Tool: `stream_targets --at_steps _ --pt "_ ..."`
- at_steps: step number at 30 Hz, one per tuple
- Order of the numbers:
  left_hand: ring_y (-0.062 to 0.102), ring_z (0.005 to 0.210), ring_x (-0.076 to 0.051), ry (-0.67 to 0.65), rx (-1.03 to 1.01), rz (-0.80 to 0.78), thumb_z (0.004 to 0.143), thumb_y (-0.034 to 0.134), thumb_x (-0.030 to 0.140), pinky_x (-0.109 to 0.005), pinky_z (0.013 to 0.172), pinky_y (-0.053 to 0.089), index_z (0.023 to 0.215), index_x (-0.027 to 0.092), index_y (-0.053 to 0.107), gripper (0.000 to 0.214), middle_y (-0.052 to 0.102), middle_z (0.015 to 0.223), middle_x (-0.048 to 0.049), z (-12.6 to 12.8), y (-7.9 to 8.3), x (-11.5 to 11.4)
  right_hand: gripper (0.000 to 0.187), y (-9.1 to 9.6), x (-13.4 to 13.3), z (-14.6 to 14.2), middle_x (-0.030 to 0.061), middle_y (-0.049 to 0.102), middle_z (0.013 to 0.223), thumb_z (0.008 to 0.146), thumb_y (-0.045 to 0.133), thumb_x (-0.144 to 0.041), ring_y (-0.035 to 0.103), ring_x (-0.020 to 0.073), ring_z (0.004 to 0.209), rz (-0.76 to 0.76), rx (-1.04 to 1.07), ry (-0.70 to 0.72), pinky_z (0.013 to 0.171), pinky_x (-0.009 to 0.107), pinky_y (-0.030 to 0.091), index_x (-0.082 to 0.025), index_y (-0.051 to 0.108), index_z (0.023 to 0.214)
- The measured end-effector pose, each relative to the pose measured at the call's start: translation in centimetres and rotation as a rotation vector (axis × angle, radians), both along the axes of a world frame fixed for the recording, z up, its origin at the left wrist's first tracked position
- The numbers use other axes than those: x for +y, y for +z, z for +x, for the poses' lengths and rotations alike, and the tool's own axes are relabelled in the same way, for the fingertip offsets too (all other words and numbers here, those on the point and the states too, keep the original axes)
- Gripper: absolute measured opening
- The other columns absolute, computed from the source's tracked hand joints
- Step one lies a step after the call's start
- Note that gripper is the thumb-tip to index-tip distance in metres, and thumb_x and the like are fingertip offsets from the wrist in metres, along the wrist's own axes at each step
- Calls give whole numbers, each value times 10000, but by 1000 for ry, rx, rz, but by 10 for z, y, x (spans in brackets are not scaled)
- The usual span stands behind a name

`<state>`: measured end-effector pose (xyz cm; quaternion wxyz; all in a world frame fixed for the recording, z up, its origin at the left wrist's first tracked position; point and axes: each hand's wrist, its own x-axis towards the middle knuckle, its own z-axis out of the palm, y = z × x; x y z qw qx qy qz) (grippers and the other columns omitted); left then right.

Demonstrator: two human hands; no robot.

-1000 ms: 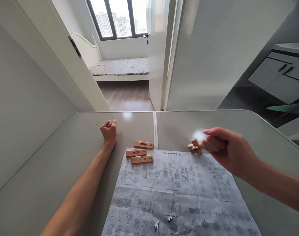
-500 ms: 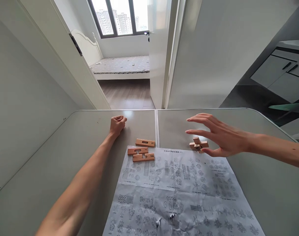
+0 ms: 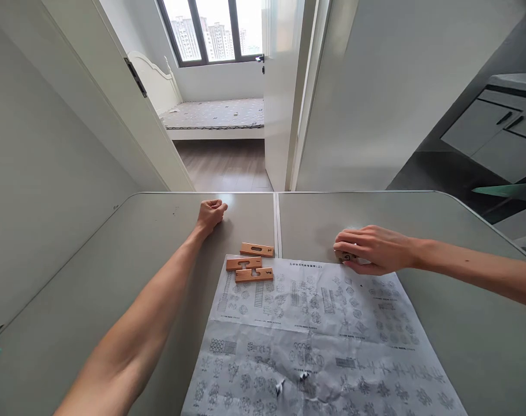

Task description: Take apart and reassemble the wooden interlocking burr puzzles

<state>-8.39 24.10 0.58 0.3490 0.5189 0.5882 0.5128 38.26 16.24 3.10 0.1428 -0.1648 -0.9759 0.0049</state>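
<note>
My right hand (image 3: 369, 249) lies over a small wooden cross-shaped puzzle piece (image 3: 344, 256) at the top right corner of the paper sheet (image 3: 314, 335), its fingers curled down around the piece so that only a sliver shows. My left hand (image 3: 211, 213) rests far out on the grey table (image 3: 93, 277) as a closed fist, holding nothing I can see. Three flat wooden slotted pieces (image 3: 253, 264) lie at the sheet's top left corner, between the two hands.
The printed sheet covers the near middle of the table, with a torn spot low down. A seam (image 3: 276, 222) splits the table top. Beyond the far edge stand a white wall, an open door and a bedroom with a bed; dark cabinets at right.
My right hand let go of the cross piece, opened above it, then came down and closed over it. My left fist slid a little farther out and to the right.
</note>
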Motion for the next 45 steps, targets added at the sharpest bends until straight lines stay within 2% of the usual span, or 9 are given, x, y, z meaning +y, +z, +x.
stream_targets --at_steps 3,10,16,20,24,28,31,38,45 --pt "170 495 -56 -4 34 -5 596 613 245 -233 493 115 598 254 209 403 153 602 77 0 1 -1 186 -3 4 -4 66 670 884 1071 470 -298 556 158 650 28 -157 96 519 273 326 -195 616 1015" --pt "168 503 -64 -9 94 0 616 613 246 -238 506 118 589 251 213 401 156 607 74 1 2 -1 223 -6 12 -11 28 604 776 1070 436 -250 492 157 601 104 -158 59 525 290 274 -210 589 912" --pt "165 520 -77 14 110 37 657 602 240 -252 520 117 603 253 188 417 158 595 75 9 8 -9 187 9 -9 -40 15 638 755 1048 477 -260 504 141 547 -4 106 -131 538 281 341 -211 616 933" --pt "164 564 -88 -2 134 109 687 604 203 -255 540 140 598 236 203 412 181 596 70 34 24 -27 175 20 -40 -79 12 679 795 1041 494 -294 544 128 525 -334 490 -407 541 274 394 -220 634 967" --pt "220 577 -94 -92 143 151 782 643 233 -248 557 218 612 224 242 436 231 605 68 81 45 -64 318 19 -65 -121 0 619 710 1035 493 -456 544 159 567 -695 881 -713 538 284 400 -226 680 918" --pt "395 574 -112 -243 61 95 934 643 356 -258 578 351 714 221 448 323 436 647 51 136 56 -115 392 12 -79 -151 -7 578 710 994 516 -571 505 160 570 -1177 1283 -798 501 287 407 -224 678 912" --pt "645 901 -197 -249 23 73 994 632 433 -323 821 510 979 227 620 207 689 995 -60 166 55 -151 376 10 -87 -163 -11 574 702 973 552 -580 485 159 560 -1337 1404 -830 493 290 420 -233 686 916" --pt "613 1323 -285 -444 -198 -103 1091 431 544 -467 1156 469 1424 289 582 446 651 1452 -108 190 41 -194 334 1 -104 -164 15 679 846 1004 492 -554 664 215 723 -1213 1454 -887 594 313 526 -262 646 950" --pt "572 1395 -313 -495 -191 -190 1034 595 489 -485 1208 424 1559 284 480 575 616 1511 -124 183 31 -206 359 -22 -117 -157 17 678 870 1034 489 -614 656 223 735 -1180 1319 -897 635 330 560 -282 624 1061"
